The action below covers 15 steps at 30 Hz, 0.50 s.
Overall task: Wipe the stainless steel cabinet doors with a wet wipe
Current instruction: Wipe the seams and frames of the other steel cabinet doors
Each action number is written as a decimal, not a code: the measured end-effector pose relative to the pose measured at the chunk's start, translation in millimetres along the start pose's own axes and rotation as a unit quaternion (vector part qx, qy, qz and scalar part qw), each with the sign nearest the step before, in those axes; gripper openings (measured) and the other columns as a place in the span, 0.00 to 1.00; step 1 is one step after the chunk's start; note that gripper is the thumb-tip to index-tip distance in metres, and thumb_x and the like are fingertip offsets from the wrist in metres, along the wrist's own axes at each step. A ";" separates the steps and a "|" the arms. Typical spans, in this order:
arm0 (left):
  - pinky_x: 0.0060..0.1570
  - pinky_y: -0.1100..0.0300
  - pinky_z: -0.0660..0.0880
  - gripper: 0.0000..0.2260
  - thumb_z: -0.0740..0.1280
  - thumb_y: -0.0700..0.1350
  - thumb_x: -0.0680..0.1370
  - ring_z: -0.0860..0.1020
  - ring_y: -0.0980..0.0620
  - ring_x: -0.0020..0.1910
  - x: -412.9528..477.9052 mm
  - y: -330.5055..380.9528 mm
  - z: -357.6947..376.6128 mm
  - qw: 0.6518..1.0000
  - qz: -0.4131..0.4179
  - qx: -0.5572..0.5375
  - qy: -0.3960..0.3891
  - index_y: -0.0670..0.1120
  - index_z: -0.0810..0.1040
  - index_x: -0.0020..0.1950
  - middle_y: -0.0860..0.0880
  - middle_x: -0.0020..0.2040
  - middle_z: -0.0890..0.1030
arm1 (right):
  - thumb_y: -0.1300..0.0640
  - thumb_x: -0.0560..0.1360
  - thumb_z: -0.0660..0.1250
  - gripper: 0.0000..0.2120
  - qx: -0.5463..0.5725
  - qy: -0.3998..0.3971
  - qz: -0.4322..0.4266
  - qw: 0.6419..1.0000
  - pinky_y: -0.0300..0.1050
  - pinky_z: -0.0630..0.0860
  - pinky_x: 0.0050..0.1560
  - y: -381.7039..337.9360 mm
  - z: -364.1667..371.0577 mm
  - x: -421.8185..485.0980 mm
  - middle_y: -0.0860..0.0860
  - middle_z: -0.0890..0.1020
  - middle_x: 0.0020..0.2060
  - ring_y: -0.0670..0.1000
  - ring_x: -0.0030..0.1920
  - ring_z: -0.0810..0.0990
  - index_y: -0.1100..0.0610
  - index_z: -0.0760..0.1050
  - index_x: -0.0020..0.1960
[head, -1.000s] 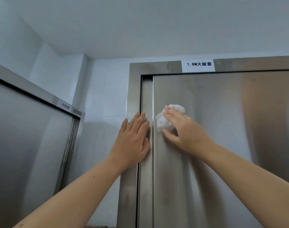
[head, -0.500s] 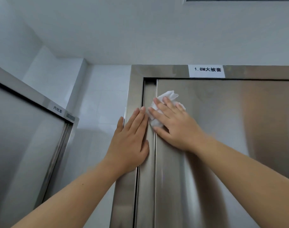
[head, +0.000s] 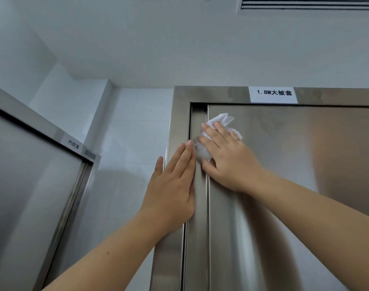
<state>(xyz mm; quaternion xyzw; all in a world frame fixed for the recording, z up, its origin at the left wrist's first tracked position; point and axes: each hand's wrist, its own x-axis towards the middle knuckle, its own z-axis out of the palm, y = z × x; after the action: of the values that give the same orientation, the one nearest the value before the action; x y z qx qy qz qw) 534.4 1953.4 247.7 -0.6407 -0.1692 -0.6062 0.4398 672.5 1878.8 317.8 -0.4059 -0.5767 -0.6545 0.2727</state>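
While the right hand (head: 227, 162) presses the white wet wipe (head: 221, 119) on the shiny cabinet door (head: 295, 164), near its top left corner, its fingers (head: 213, 131) lie straight and a little apart. The left hand (head: 171, 194) rests flat on the door frame (head: 177, 114) just beside it, fingers straight and close together. A white label (head: 274, 94) sits above.

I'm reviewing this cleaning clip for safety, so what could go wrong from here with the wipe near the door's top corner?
The right hand only presses the bunched wet wipe against the door, so it might slip out and fall. The left hand lies across the frame edge beside the door; it could get pinched if the door shifts.
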 end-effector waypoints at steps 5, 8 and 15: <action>0.60 0.36 0.62 0.27 0.53 0.45 0.73 0.59 0.50 0.72 -2.2 1.5 -1.2 1.000 -0.007 0.004 0.003 0.38 0.69 0.71 0.43 0.73 0.66 | 0.49 0.79 0.52 0.26 -0.013 -0.093 0.066 0.993 0.50 0.44 0.73 8.6 -8.2 31.8 0.52 0.48 0.77 0.52 0.76 0.46 0.56 0.57 0.75; 0.59 0.35 0.65 0.27 0.53 0.45 0.73 0.59 0.50 0.72 -1.8 1.0 -1.1 1.000 -0.004 0.004 0.004 0.38 0.69 0.71 0.43 0.73 0.66 | 0.52 0.80 0.55 0.26 -0.018 -0.082 0.076 0.994 0.49 0.42 0.73 10.8 -8.4 40.4 0.51 0.46 0.77 0.51 0.76 0.43 0.55 0.55 0.76; 0.57 0.33 0.66 0.27 0.53 0.44 0.71 0.60 0.50 0.71 -2.1 2.1 0.6 1.000 -0.008 -0.003 0.017 0.38 0.70 0.70 0.43 0.72 0.67 | 0.48 0.73 0.55 0.25 -0.007 -0.002 0.016 1.000 0.62 0.71 0.58 2.3 -0.1 -9.4 0.61 0.74 0.65 0.63 0.64 0.74 0.60 0.77 0.62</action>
<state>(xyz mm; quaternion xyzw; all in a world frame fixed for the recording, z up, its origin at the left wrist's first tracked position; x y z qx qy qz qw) 535.9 1953.3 245.1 -0.6304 -0.1646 -0.6210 0.4358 679.2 1877.2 311.1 -0.4180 -0.5663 -0.6531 0.2792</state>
